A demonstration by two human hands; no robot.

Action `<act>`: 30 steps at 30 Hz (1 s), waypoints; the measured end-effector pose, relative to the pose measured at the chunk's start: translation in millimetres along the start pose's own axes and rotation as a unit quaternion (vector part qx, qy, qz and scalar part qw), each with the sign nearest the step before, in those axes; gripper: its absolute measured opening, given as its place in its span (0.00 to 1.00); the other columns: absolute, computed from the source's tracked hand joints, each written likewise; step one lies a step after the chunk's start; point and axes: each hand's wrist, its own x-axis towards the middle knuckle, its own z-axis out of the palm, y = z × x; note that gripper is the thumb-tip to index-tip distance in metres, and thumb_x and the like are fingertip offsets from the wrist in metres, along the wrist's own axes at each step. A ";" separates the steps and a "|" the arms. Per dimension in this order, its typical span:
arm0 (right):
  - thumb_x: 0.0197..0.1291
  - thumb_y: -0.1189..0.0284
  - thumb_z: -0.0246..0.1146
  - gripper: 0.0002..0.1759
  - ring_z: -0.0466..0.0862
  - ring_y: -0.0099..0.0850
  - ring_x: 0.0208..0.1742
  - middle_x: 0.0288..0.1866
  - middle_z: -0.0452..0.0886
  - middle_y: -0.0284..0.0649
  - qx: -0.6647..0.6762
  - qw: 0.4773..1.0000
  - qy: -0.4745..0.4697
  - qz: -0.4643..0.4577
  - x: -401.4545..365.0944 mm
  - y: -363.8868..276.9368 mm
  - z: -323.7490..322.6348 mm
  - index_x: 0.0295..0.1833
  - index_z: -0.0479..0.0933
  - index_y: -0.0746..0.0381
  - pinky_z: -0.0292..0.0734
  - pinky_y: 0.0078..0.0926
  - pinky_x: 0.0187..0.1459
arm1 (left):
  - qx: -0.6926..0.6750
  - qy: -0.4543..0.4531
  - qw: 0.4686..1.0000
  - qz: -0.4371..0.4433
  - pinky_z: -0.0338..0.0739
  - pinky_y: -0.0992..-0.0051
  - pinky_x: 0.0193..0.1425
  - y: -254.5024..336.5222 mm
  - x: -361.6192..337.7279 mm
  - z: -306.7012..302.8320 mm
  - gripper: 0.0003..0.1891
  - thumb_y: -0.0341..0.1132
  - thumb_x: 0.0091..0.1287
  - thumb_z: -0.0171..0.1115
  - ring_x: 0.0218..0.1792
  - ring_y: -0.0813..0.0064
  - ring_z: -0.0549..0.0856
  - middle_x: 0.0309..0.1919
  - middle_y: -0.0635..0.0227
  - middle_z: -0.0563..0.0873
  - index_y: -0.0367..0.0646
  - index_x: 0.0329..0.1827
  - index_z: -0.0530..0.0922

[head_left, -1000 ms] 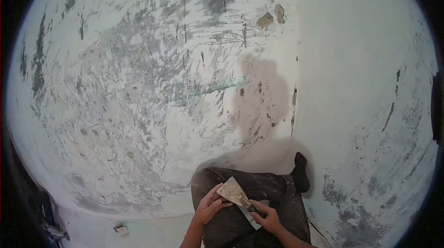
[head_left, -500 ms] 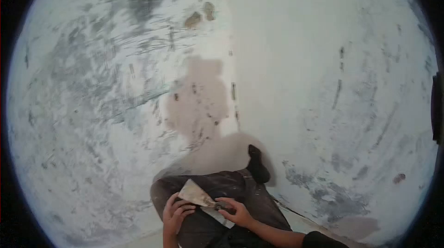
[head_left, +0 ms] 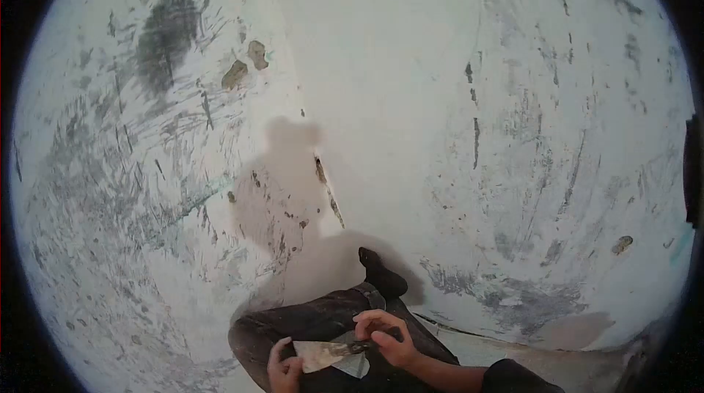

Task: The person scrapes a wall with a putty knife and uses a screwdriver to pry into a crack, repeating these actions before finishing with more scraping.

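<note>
A putty knife with a pale, stained, fan-shaped blade and a dark handle lies level above my lap. My right hand has its fingers curled around the handle. At the wide end of the blade, my left hand grips the edge between thumb and fingers. Beneath the knife shows part of a second flat, pale grey piece; the knife and my right hand hide much of it, and I cannot make out what it is.
My bent leg in dark, spotted trousers and a dark-shod foot are in front. Whitish wall surfaces with grey patches and scrapes meet at a corner line with dark gaps. My shadow falls there. A cracked edge runs lower right.
The view has swung right, so the wall marks sit further left. The putty knife has turned from slanting to nearly level, and both hands have shifted with it.
</note>
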 end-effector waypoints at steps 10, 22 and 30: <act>0.74 0.69 0.54 0.15 0.66 0.27 0.23 0.22 0.69 0.36 0.332 0.942 0.018 0.041 -9.5 -9.8 -3.4 0.53 0.77 0.71 0.63 0.31 0.32 | -0.028 -0.146 0.986 -0.072 0.74 0.79 0.35 -16.5 -23.1 59.0 0.14 0.39 0.70 0.66 0.30 0.83 0.79 0.31 0.73 0.83 0.35 0.47 0.81; 0.68 0.44 0.44 0.35 0.66 0.34 0.18 0.13 0.66 0.37 0.004 0.945 0.183 -0.270 62.4 -132.9 -66.2 0.15 0.64 0.60 0.64 0.35 0.27 | -0.065 -0.182 0.976 -0.097 0.79 0.74 0.44 -34.9 -16.2 55.0 0.10 0.38 0.74 0.63 0.36 0.76 0.84 0.34 0.69 0.83 0.39 0.45 0.79; 0.75 0.55 0.42 0.24 0.54 0.19 0.16 0.16 0.60 0.29 -0.125 0.741 0.120 -0.649 129.7 -346.4 -69.3 0.31 0.66 0.61 0.50 0.22 0.18 | -0.071 -0.230 0.964 -0.111 0.79 0.73 0.44 -42.1 -14.3 55.7 0.11 0.39 0.75 0.61 0.38 0.75 0.84 0.35 0.68 0.84 0.39 0.48 0.80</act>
